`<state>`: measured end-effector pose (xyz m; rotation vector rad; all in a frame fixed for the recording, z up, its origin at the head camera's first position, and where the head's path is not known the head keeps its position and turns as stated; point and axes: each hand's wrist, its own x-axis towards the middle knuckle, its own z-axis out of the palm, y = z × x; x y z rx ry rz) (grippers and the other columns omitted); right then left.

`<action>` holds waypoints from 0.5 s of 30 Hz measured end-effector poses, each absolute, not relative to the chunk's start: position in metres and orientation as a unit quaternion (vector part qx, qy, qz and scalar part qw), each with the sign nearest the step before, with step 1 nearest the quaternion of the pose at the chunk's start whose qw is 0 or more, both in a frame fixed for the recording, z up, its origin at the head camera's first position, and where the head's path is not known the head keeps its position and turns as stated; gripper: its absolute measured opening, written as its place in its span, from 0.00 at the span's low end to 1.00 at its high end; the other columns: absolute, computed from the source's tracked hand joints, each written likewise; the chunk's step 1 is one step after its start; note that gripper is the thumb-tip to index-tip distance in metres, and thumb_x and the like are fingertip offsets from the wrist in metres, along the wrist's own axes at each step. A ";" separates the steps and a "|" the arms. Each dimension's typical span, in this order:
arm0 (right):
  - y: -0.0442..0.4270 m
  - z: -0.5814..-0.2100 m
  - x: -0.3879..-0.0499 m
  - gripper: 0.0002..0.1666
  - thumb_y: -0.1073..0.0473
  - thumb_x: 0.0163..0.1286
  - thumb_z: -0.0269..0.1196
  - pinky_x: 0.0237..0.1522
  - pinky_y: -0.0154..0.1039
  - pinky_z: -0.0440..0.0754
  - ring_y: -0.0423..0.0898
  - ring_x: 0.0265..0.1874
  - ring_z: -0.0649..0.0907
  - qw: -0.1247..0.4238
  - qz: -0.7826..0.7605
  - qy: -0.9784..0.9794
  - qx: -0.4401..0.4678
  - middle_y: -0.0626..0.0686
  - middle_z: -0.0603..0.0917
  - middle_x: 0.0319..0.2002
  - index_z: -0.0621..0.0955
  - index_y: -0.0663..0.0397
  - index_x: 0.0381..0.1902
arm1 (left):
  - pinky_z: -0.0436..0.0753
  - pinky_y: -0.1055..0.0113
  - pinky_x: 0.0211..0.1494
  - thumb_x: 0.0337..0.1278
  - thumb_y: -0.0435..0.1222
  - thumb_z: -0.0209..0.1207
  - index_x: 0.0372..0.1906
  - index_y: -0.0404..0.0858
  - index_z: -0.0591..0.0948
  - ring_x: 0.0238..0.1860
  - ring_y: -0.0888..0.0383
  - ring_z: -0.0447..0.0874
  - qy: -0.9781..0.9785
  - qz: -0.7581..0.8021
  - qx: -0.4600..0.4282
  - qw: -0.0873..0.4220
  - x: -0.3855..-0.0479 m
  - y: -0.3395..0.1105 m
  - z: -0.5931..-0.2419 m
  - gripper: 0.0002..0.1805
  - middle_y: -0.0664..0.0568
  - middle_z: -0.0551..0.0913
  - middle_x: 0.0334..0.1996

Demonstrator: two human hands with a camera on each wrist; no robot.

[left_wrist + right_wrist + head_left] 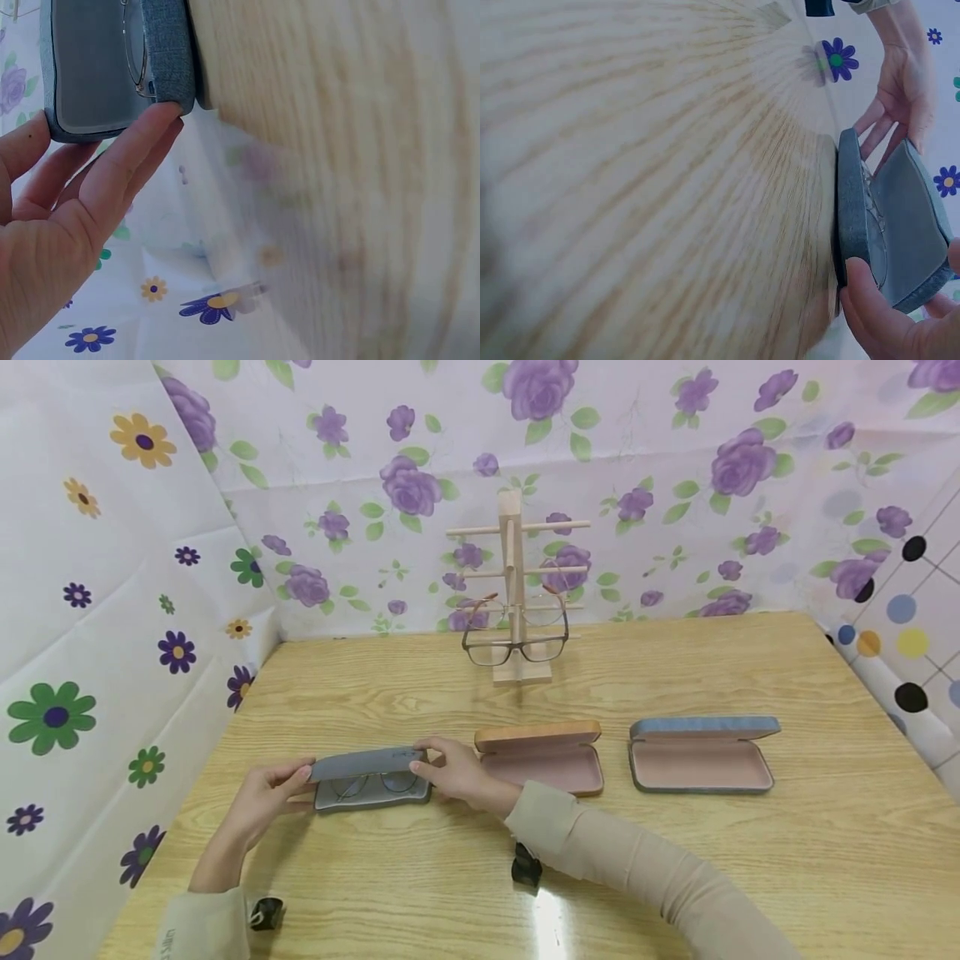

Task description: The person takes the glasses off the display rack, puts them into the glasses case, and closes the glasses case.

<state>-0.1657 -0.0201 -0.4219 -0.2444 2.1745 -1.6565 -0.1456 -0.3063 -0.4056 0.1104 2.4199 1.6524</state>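
Note:
A grey-blue glasses case point(362, 765) lies on the table at left, its lid partly raised, with thin-framed glasses point(398, 782) inside. At its left end my left hand point(253, 800) grips lid and base between thumb and fingers. My right hand point(462, 774) holds the right end, thumb and fingers around the lid and base edges. In the left wrist view, the fingertips of the left hand point(75, 217) touch the end of the case point(169, 56). The right wrist view has the left hand point(901, 90) and right hand point(900, 326) at opposite ends of the case point(853, 210).
An orange case point(538, 735) and a blue case point(701, 725) stand with raised lids to the right. Behind them, a wooden rack point(510, 514) bears glasses point(516, 652). Black objects point(527, 866) are near the wrists. Floral sheets point(337, 485) border the table.

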 end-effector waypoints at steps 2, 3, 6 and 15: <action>-0.020 -0.422 -0.165 0.22 0.55 0.65 0.60 0.24 0.42 0.81 0.51 0.26 0.79 0.199 -0.594 0.775 -0.083 0.55 0.78 0.40 0.74 0.48 0.57 | 0.79 0.56 0.42 0.67 0.37 0.47 0.60 0.18 0.60 0.49 0.48 0.77 0.820 0.560 0.039 0.109 -0.144 -0.308 -0.406 0.27 0.25 0.61 0.58; -0.020 -0.422 -0.165 0.22 0.55 0.64 0.60 0.24 0.42 0.81 0.51 0.26 0.80 0.200 -0.594 0.775 -0.081 0.55 0.78 0.40 0.75 0.47 0.57 | 0.79 0.56 0.43 0.66 0.37 0.48 0.60 0.18 0.61 0.49 0.48 0.77 0.820 0.560 0.041 0.109 -0.144 -0.308 -0.406 0.27 0.25 0.61 0.58; -0.020 -0.423 -0.166 0.23 0.57 0.63 0.61 0.26 0.42 0.81 0.48 0.30 0.79 0.204 -0.598 0.771 -0.079 0.55 0.77 0.41 0.75 0.47 0.57 | 0.79 0.57 0.43 0.66 0.36 0.49 0.60 0.18 0.61 0.48 0.55 0.78 0.821 0.558 0.050 0.113 -0.143 -0.309 -0.406 0.27 0.26 0.60 0.59; -0.021 -0.428 -0.169 0.25 0.67 0.58 0.64 0.30 0.38 0.81 0.45 0.30 0.80 0.205 -0.605 0.765 -0.082 0.58 0.77 0.40 0.76 0.57 0.56 | 0.78 0.70 0.45 0.62 0.29 0.52 0.55 0.17 0.66 0.55 0.45 0.69 0.860 0.492 0.075 0.113 -0.140 -0.307 -0.406 0.22 0.26 0.64 0.57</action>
